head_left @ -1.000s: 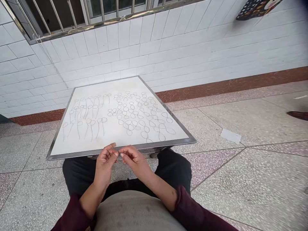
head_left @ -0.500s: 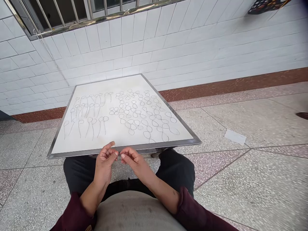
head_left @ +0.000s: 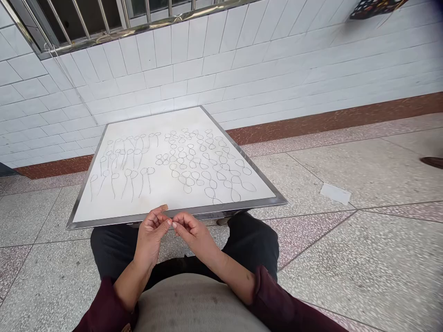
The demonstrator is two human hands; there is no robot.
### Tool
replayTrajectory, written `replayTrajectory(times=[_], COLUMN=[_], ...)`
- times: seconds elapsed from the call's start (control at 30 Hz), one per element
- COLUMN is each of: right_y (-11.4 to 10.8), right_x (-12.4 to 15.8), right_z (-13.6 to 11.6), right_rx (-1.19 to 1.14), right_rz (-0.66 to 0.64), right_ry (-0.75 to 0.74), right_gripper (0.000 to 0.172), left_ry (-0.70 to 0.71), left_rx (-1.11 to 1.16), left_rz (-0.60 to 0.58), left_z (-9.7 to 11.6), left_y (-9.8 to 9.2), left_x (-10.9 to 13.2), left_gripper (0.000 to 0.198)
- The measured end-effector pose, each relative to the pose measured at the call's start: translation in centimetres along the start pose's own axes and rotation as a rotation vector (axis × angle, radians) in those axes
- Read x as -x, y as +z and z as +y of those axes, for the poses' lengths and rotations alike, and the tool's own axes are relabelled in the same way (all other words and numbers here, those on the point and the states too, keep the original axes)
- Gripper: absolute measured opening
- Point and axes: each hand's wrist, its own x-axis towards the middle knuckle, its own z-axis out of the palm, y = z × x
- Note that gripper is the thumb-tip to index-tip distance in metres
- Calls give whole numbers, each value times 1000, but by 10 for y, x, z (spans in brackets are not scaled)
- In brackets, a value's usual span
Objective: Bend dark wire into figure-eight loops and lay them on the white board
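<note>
My left hand (head_left: 152, 233) and my right hand (head_left: 196, 236) meet over the near edge of a white board (head_left: 148, 121), thumbs and forefingers pinched together tip to tip. Between them they grip a very thin wire, mostly hidden by the fingers. A tan wrap covers one left fingertip. On the board's left half lie several wire pieces (head_left: 151, 170), each a single loop with a long tail. Its right half holds several wires bent into figure eights (head_left: 238, 186).
A grey metal frame (head_left: 249, 203) edges the board, which stands against a white tiled wall (head_left: 277, 74). My knees (head_left: 254, 242) are under its near side. On the speckled floor (head_left: 321, 258) at right lies a white paper-like piece (head_left: 335, 193). Metal window bars (head_left: 104, 16) are above.
My fingertips have come closer and now touch, with the right hand shifted slightly left. The whole view has moved a little; the wires on the board lie as before.
</note>
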Motion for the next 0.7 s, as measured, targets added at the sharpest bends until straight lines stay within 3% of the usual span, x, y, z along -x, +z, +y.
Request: replayTrajectory(times=[0.23, 0.37, 0.53, 0.7], right_y=[-4, 3, 15, 16], right_x=[-3, -1, -1, -1], right_z=[1, 0, 4, 9], right_rx=[-37, -201, -427, -553], right_rz=[3, -68, -5, -30], right_ry=[-4, 21, 103, 174], right_gripper=[22, 25, 28, 30], left_ry=[19, 23, -7, -13], left_rx=[50, 119, 156, 157], left_rz=[16, 50, 62, 57], left_z=[0, 0, -2, -1], left_y=[-1, -1, -2, -6], left_x=[0, -2, -4, -6], left_gripper=[40, 39, 39, 37])
